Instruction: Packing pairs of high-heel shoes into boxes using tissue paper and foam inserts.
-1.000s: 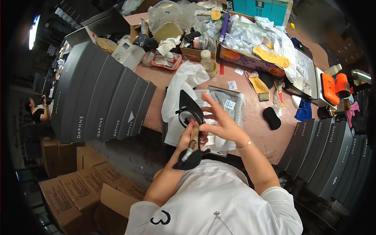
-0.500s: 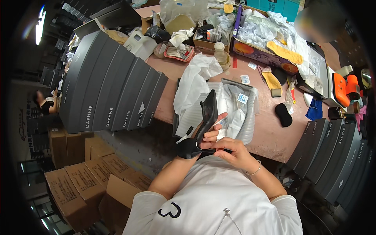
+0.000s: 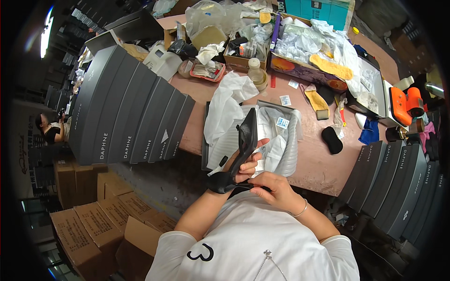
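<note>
A black heeled shoe is held upright above the table's near edge, toe part up. My left hand is closed around it from behind, its fingers showing along the shoe's right side. My right hand, with a bracelet at the wrist, is closed at the shoe's lower end, thumb and fingers pinching a thin black part. Whether that part is the heel or a strap, I cannot tell. Just beyond the shoe lies an open shoe box with white tissue paper and translucent ribbed wrapping.
Stacked dark grey shoe boxes stand at left and right. Brown cartons are on the floor at lower left. On the pink table are a bottle, a black pad, an orange tool and a box of crumpled paper.
The view has shifted slightly, so the table things sit a little further left. My right hand has slid a little along the thin black part. The person at upper right is out of view.
</note>
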A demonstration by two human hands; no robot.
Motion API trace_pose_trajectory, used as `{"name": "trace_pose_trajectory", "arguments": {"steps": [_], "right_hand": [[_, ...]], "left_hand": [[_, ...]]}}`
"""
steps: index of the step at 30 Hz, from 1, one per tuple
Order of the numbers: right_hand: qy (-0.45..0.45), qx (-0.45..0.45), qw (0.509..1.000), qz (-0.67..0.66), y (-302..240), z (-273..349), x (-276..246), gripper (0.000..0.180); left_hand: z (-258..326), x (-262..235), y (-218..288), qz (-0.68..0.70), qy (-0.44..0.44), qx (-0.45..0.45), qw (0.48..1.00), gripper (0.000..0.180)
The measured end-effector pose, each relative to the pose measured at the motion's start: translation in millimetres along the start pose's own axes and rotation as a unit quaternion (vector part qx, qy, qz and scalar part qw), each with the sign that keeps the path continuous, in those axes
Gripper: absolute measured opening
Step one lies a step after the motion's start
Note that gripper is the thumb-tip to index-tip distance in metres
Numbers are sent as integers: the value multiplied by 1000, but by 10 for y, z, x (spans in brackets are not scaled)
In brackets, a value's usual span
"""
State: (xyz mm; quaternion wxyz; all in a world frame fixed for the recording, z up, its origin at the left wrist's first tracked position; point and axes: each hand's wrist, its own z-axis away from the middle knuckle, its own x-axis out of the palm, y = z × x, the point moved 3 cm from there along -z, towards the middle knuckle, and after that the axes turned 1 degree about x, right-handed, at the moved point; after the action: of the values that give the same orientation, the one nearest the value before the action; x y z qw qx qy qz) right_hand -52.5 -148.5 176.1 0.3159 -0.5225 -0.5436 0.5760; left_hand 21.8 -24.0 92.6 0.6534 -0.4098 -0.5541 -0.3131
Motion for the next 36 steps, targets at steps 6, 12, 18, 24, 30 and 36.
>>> {"name": "trace_pose_trajectory", "arguments": {"steps": [6, 12, 18, 24, 30, 36], "right_hand": [[58, -75, 991, 95, -132, 18, -137, 20], [174, 39, 984, -4, 60, 76, -327, 19], [128, 100, 985, -57, 49, -147, -524, 25], [139, 99, 985, -31, 127, -166, -574, 29], [187, 117, 960, -169, 315, -45, -498, 28], [153, 96, 983, -31, -48, 7, -647, 11]], "left_hand": [[-41, -38, -6, -70, 62, 6, 996, 63], [-121, 107, -103, -195, 21, -9, 981, 69], [-141, 247, -171, -481, 154, -42, 862, 60], [-31, 203, -250, -462, 159, 3, 873, 45], [-113, 119, -424, -289, 57, 0, 956, 60], [-104, 217, -311, -393, 131, -2, 910, 77]]}}
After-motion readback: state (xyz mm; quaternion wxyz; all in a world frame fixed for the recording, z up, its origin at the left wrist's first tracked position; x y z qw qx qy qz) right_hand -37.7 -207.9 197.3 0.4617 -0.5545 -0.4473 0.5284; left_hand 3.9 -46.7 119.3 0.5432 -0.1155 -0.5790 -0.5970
